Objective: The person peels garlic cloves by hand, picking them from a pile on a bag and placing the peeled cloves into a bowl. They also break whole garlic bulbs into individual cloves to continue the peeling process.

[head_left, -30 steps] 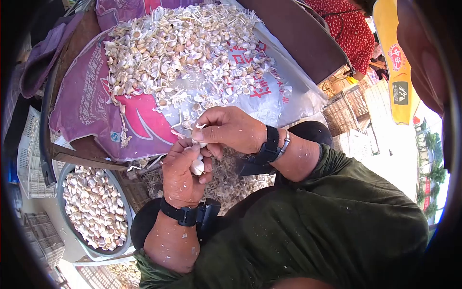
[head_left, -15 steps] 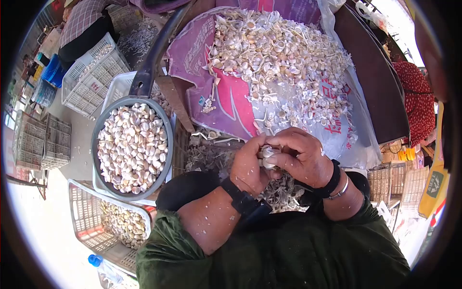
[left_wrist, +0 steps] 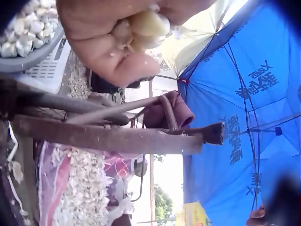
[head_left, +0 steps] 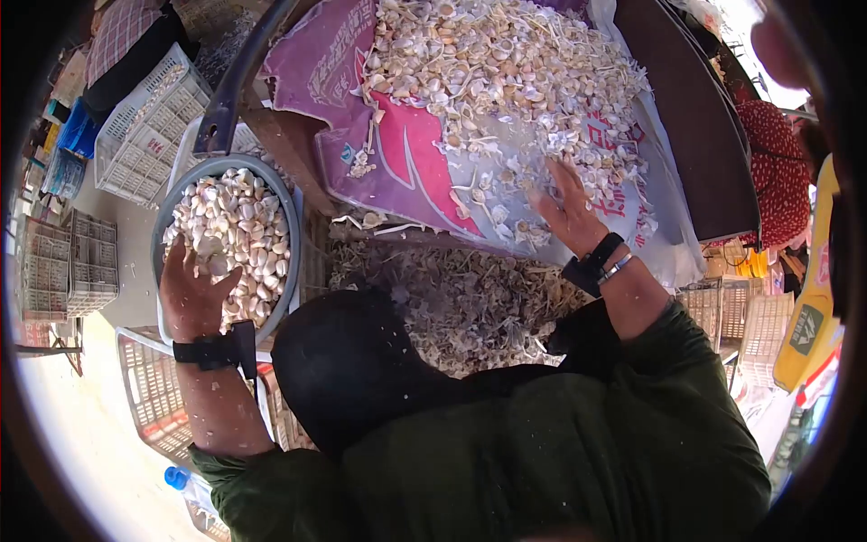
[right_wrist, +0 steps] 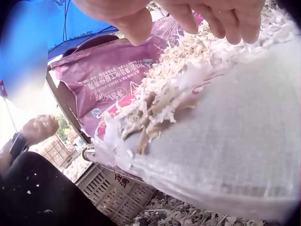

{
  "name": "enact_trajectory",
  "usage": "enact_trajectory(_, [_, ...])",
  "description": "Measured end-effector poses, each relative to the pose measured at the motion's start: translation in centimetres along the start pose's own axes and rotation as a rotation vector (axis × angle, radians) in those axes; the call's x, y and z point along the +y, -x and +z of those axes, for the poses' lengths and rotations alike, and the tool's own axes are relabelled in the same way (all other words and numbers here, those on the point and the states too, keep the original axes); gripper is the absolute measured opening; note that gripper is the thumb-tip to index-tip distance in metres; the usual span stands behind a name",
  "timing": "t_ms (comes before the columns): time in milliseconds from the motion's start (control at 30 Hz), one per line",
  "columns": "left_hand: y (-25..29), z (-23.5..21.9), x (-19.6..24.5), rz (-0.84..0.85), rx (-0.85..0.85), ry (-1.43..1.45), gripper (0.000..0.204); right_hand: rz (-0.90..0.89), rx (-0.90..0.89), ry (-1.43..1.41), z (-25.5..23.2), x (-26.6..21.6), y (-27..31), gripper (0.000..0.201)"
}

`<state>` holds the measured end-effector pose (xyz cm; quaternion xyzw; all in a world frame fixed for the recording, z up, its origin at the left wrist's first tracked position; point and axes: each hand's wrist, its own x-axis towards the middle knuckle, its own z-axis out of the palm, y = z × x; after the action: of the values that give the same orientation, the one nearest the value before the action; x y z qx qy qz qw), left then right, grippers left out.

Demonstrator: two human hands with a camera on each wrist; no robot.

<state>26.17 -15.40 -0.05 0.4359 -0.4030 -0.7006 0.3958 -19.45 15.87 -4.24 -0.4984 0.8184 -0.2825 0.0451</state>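
My left hand (head_left: 191, 294) is over the near side of a round grey basin (head_left: 294, 239) full of garlic cloves (head_left: 264, 221), its fingers spread in the head view. In the left wrist view its fingers are curled, with pale garlic cloves (left_wrist: 149, 28) against them. My right hand (head_left: 575, 221) hovers low over the plastic sacking with fingers straight and apart, holding nothing. In the right wrist view its fingertips (right_wrist: 249, 33) hang above the sacking. Beyond them lies a heap of garlic cloves and loose skins (head_left: 492, 72).
A purple printed sack (head_left: 316, 77) covers the left of the work surface; a dark board (head_left: 700, 126) walls its right. A metal bar (head_left: 237, 86) ends by the basin. Dry skins (head_left: 479, 307) litter the ground between the knees. White crates (head_left: 149, 126) stand at left.
The hands were together working on a garlic bulb and have since parted. My left hand moved left to the basin, my right forward onto the sacking. The head view turned left.
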Motion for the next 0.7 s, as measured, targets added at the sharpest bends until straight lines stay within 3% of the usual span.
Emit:
enact_trajectory(67, [-0.1, -3.9, -1.1, 0.019, 0.181, -0.082, 0.065, -0.001, -0.069, -0.013, 1.2, -1.0, -1.3, 0.078])
enact_trajectory(133, [1.9, -2.2, 0.2, 0.045, 0.219, 0.013, 0.058, 0.003, -0.097, 0.03, 2.0, -2.1, -3.2, 0.087])
enact_trajectory(200, [3.6, -0.6, 1.4, 0.008, -0.052, 0.167, 0.052, 0.04, -0.176, 0.096, 2.7, -3.0, -5.0, 0.096])
enact_trajectory(333, [7.8, 8.5, 3.1, -0.038, -0.296, 0.158, 0.035, 0.068, -0.281, 0.118, 3.6, -5.4, -7.7, 0.096])
enact_trajectory(467, [9.5, 16.4, 3.1, -0.199, -0.505, 0.295, 0.028, -0.06, -0.336, 0.208, 4.3, -5.9, -7.5, 0.075])
enact_trajectory(500, [9.4, 18.1, 2.6, -0.24, -0.578, 0.342, 0.027, -0.182, -0.241, 0.185, 5.0, -5.2, -6.4, 0.064])
enact_trajectory(633, [8.0, 23.9, -1.3, -0.337, -0.633, 0.329, 0.024, -0.287, -0.195, 0.093, 4.5, -5.8, -1.0, 0.061])
enact_trajectory(700, [7.0, 25.7, -4.5, -0.375, -0.579, 0.262, 0.024, -0.424, -0.295, 0.144, 2.9, -7.5, 1.4, 0.059])
